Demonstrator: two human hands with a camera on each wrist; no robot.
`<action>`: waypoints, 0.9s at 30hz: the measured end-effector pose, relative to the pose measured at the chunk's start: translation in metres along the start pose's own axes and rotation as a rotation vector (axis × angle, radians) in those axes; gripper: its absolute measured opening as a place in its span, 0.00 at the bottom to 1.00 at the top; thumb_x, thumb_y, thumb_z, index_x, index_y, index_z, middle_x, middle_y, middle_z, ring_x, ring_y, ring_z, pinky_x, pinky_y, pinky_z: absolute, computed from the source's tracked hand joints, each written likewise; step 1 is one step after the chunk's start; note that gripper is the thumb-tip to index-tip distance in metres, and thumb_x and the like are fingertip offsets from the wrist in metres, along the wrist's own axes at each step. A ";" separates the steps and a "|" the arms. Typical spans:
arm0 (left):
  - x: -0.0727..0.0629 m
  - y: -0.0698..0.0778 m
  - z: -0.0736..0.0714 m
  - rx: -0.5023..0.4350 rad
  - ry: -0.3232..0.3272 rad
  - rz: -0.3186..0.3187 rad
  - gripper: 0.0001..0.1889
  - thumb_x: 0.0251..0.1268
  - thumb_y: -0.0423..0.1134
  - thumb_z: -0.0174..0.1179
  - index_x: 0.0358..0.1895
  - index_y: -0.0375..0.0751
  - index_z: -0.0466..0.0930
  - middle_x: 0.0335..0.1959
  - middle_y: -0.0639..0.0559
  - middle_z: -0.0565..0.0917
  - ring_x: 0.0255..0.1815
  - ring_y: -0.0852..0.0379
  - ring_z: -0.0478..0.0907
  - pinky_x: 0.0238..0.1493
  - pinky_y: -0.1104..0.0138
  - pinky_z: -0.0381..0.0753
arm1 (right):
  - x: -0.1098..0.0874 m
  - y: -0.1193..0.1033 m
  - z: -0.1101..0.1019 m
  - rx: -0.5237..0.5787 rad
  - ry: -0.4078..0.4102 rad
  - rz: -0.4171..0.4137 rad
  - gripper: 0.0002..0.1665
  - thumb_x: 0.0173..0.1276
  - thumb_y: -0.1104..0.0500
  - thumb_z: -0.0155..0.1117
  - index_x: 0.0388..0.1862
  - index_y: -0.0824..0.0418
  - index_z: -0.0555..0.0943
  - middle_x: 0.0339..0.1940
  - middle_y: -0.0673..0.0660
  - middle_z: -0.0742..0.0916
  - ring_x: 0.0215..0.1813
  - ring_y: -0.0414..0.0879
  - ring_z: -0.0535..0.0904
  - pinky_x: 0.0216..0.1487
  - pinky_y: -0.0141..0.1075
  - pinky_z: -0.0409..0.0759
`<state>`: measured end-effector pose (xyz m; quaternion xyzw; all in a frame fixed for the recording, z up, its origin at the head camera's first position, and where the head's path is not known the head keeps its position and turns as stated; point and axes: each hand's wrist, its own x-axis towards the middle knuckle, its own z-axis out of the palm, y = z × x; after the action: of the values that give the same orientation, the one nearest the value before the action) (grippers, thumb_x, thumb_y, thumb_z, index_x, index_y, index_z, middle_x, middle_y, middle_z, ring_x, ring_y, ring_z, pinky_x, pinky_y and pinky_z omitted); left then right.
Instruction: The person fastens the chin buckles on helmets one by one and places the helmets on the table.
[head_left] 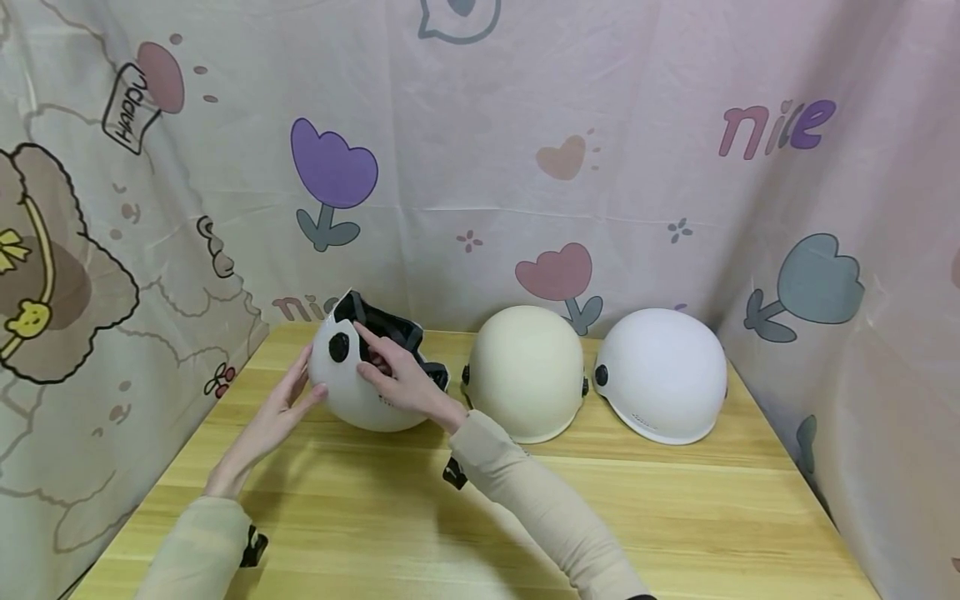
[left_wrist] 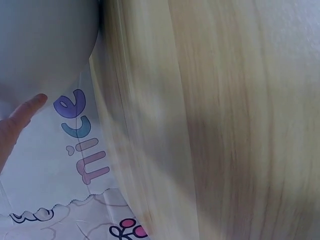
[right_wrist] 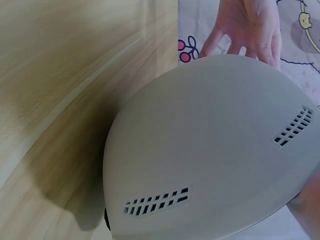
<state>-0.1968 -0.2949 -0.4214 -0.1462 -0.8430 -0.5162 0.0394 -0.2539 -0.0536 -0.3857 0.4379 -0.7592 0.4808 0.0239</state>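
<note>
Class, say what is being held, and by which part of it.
The leftmost white helmet: the right hand grips its rim; the left hand rests against its shell.

Near the far edge of your surface [head_left: 360,517], the middle helmet [head_left: 522,375] stands between the left helmet [head_left: 352,400] and the right helmet [head_left: 663,375], just beside each. Behind all three, and along the surface's left and right sides, hangs the cloth [head_left: 450,142]. Your left fingers [head_left: 296,372] touch the left helmet's left side; your right fingers [head_left: 381,343] are at its opening, left of the middle helmet.
</note>
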 end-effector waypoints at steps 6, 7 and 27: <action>0.001 -0.003 0.002 -0.021 0.000 -0.022 0.41 0.80 0.39 0.50 0.83 0.57 0.31 0.84 0.40 0.31 0.80 0.24 0.38 0.72 0.28 0.44 | -0.002 0.002 -0.001 0.040 0.054 0.055 0.35 0.80 0.61 0.50 0.82 0.60 0.55 0.44 0.63 0.79 0.40 0.40 0.69 0.41 0.23 0.69; 0.001 -0.003 0.002 -0.020 -0.002 -0.025 0.41 0.80 0.39 0.50 0.83 0.58 0.31 0.84 0.40 0.31 0.80 0.24 0.38 0.72 0.28 0.45 | -0.002 0.002 -0.001 0.053 0.066 0.064 0.35 0.80 0.61 0.50 0.82 0.60 0.55 0.45 0.63 0.79 0.40 0.39 0.69 0.42 0.23 0.69; -0.001 -0.013 0.012 -0.025 0.037 -0.020 0.42 0.82 0.40 0.47 0.81 0.68 0.26 0.84 0.42 0.29 0.81 0.25 0.39 0.71 0.32 0.52 | -0.002 0.004 -0.007 0.352 0.245 0.139 0.34 0.79 0.65 0.49 0.81 0.63 0.55 0.56 0.72 0.79 0.50 0.41 0.73 0.53 0.23 0.73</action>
<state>-0.1984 -0.2905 -0.4383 -0.1286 -0.8371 -0.5295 0.0479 -0.2583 -0.0467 -0.3858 0.3204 -0.6834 0.6559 0.0059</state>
